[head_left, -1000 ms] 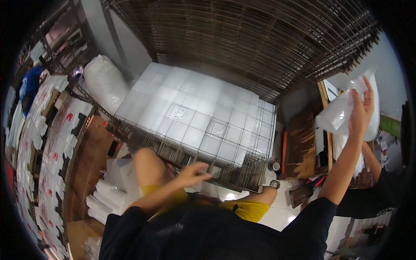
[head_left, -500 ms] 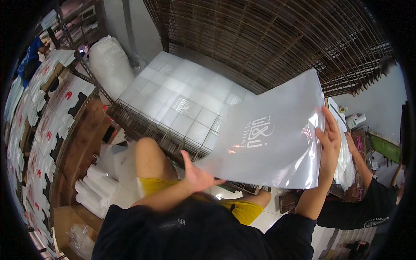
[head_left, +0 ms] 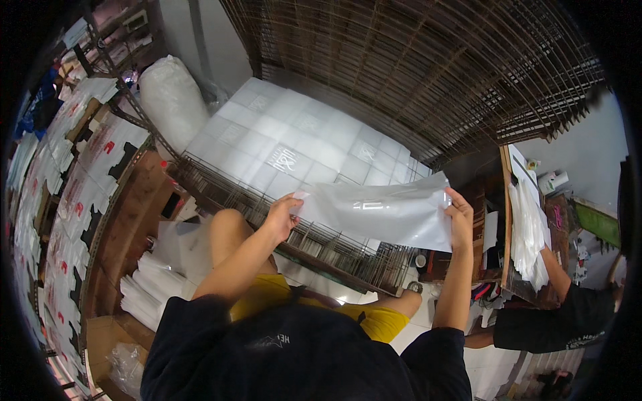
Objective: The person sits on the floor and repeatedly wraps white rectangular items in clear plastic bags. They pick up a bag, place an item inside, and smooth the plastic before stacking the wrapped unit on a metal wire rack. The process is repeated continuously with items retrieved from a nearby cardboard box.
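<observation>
A translucent plastic sheet (head_left: 394, 224) with a white print, perhaps a flat bag, is stretched between my two hands above the rack's near edge. My left hand (head_left: 282, 215) pinches its left end, fingers closed. At the other end, my right hand (head_left: 460, 212) grips the upper right corner between thumb and fingers. The sheet bows and slants, so its print is only partly visible. Beyond it, similar printed translucent sheets (head_left: 247, 150) lie in an overlapping layer across the wire rack (head_left: 221, 190).
Stacked wire racks (head_left: 414, 67) tilt up behind. A stuffed white sack (head_left: 172, 100) stands at the back left, above printed sheets (head_left: 100, 167) on shelves. White bundles (head_left: 144, 291) and a cardboard box (head_left: 107, 334) are lower left. A co-worker (head_left: 555, 321) reaches toward plastic bundles (head_left: 528, 234) at right.
My left hand has risen from open beside the sheet to pinching its end. My right hand has come lower and left, and the sheet has tipped from broadly facing me to a slanted, bowed strip.
</observation>
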Available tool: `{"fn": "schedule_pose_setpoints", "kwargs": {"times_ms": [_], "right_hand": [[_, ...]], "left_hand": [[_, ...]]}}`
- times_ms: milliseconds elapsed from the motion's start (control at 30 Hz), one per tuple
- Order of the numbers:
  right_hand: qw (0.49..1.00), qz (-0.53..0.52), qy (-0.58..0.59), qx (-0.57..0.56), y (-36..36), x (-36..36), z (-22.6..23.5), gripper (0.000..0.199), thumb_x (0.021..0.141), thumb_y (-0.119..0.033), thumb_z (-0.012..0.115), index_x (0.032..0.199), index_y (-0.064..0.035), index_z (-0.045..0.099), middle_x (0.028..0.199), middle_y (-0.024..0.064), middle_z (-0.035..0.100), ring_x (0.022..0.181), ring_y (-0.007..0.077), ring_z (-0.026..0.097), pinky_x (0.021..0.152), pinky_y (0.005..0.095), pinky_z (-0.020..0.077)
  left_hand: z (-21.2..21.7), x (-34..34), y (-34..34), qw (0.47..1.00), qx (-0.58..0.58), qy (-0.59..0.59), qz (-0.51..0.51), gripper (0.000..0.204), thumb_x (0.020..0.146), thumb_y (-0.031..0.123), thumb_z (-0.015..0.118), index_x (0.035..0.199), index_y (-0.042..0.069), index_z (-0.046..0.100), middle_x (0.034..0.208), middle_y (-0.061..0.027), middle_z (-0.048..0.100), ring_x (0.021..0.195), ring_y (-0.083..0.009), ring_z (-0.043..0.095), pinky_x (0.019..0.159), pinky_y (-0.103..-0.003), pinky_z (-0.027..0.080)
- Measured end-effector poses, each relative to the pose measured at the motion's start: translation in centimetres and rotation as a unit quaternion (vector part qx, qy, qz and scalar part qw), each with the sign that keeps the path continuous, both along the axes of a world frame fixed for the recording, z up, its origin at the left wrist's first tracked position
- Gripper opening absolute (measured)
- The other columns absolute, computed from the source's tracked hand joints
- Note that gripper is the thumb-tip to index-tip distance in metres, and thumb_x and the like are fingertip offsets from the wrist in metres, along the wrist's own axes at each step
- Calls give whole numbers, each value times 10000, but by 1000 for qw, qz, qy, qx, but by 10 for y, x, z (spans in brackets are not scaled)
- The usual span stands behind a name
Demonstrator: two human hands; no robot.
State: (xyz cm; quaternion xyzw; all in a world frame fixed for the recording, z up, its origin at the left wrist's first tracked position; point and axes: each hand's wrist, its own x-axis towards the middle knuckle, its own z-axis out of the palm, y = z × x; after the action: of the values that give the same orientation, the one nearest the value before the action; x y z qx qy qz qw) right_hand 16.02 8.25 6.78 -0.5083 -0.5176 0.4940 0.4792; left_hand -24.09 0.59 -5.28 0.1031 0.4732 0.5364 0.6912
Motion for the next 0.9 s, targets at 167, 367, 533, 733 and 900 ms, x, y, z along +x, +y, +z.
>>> {"fn": "schedule_pose_setpoints", "kwargs": {"times_ms": [167,367,533,733,900], "right_hand": [[998,-63,15,18,11,-5,-42,387,700,167,445,1043,30,559,1006,85,604,873,141,577,770,233,461],[987,-132,-83,30,14,12,-149,294,733,88,561,1011,-1,591,845,56,611,670,109,554,606,224,448],[976,-135,-158,-58,26,5,-247,385,723,42,567,1107,19,593,875,115,641,673,144,591,603,251,466],[924,-126,-361,-6,16,2,-301,433,655,20,591,1088,8,605,990,202,639,819,215,642,721,304,503],[913,-122,-381,-78,8,-23,-268,428,680,22,606,1105,-23,598,1010,192,621,829,260,644,733,320,506]], "left_hand": [[-2,-14,18,997,64,46,21,331,774,76,599,1104,82,582,893,3,585,744,-93,505,573,-228,376],[-39,-15,35,973,69,214,54,361,758,28,623,1115,47,580,868,-39,619,767,-128,585,606,-271,461],[-127,-25,65,889,-2,457,-3,394,726,45,646,1113,37,577,873,-114,651,803,-216,636,698,-344,516],[-138,-24,70,806,-30,590,-45,343,730,28,619,1070,50,587,869,-140,665,837,-290,638,757,-405,503],[-139,-26,68,798,-34,600,-31,286,739,35,627,1023,46,593,863,-132,665,831,-289,637,757,-394,502]]}}
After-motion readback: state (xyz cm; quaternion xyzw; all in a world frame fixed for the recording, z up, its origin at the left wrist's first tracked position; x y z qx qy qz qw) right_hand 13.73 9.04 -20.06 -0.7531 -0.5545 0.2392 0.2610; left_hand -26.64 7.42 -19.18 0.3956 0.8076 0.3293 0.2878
